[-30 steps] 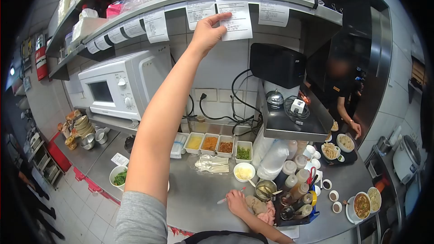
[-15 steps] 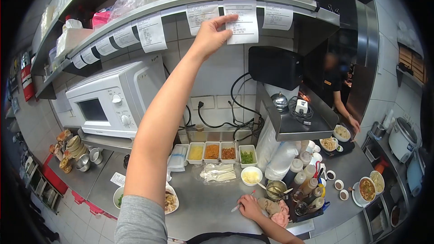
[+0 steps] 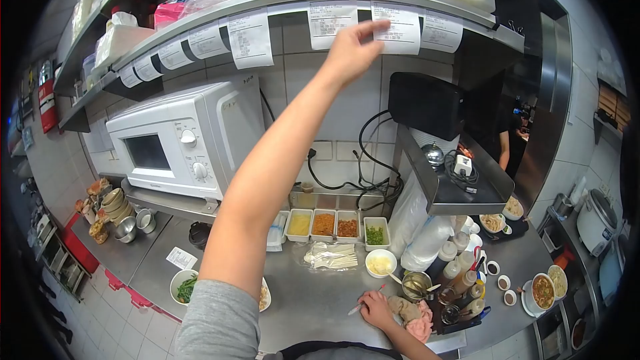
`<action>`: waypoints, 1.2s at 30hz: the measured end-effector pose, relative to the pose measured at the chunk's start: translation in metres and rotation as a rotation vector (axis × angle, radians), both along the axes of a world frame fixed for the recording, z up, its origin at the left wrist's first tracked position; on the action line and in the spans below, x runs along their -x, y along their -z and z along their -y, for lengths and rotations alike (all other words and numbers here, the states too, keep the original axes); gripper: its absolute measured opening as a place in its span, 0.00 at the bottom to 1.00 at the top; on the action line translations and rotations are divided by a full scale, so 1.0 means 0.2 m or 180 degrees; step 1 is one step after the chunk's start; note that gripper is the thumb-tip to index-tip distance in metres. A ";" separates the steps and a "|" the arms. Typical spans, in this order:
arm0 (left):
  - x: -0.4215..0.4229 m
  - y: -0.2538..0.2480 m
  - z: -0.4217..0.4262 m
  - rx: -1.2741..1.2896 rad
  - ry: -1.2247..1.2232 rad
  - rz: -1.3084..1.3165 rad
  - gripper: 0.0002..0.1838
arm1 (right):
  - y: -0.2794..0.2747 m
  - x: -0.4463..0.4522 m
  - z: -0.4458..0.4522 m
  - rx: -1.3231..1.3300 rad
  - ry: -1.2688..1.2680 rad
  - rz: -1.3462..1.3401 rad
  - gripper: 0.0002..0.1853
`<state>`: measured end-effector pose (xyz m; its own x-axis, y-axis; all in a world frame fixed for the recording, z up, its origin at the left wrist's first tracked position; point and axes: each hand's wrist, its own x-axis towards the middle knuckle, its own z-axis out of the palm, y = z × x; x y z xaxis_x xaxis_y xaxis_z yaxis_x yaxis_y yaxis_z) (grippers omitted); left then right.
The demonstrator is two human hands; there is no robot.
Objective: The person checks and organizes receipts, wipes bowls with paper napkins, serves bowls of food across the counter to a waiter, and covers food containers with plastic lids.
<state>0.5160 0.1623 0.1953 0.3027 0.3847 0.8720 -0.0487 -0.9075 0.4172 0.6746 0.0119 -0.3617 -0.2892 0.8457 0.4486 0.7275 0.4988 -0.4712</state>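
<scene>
Raised to the shelf edge, my left hand [image 3: 353, 50] has its thumb and forefinger at the left side of a printed slip [image 3: 397, 29], one of several hanging there. Another slip [image 3: 331, 23] hangs just left of it, partly behind the hand. My right hand [image 3: 377, 310] rests low on the steel counter [image 3: 300, 313], its fingers over a thin pen [image 3: 357, 308]. Beside that hand lie a brown cloth [image 3: 403, 308] and a pink cloth [image 3: 421, 328].
A white microwave [image 3: 180, 137] stands left. Topping trays [image 3: 324, 223], wrapped cutlery [image 3: 330, 255], a white bowl [image 3: 381, 263] and sauce bottles [image 3: 460, 280] line the counter. A metal bell [image 3: 433, 153] sits on a raised shelf. A co-worker's arm [image 3: 505, 150] shows at right.
The view has shifted, so the slips and counter items appear further right. My left hand stays at the same slip. The co-worker is now mostly hidden behind the raised shelf and wall.
</scene>
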 end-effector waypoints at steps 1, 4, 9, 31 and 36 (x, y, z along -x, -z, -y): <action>0.01 0.07 -0.01 -0.0049 0.0087 -0.0124 0.21 | 0.01 0.00 0.00 0.0014 0.0011 0.0016 0.09; 0.10 0.29 -0.07 0.0149 -0.0164 -0.1004 0.23 | 0.01 -0.01 0.00 -0.0022 -0.0010 -0.0003 0.09; 0.32 0.34 -0.17 0.1393 0.0488 0.0714 0.32 | -0.01 -0.01 0.00 0.0086 -0.0066 0.0101 0.08; 0.33 -0.04 -0.07 0.0767 0.0615 0.1481 0.16 | -0.01 0.00 0.00 -0.0060 0.0029 0.0093 0.09; 0.33 -0.03 -0.05 0.0655 0.0291 0.1154 0.15 | 0.00 -0.01 0.00 0.0070 0.0050 0.0057 0.10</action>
<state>0.4491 0.1729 0.2004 0.0314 0.5478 0.8361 -0.3020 -0.7922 0.5303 0.6769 0.0117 -0.3614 -0.2837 0.8598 0.4246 0.7436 0.4768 -0.4687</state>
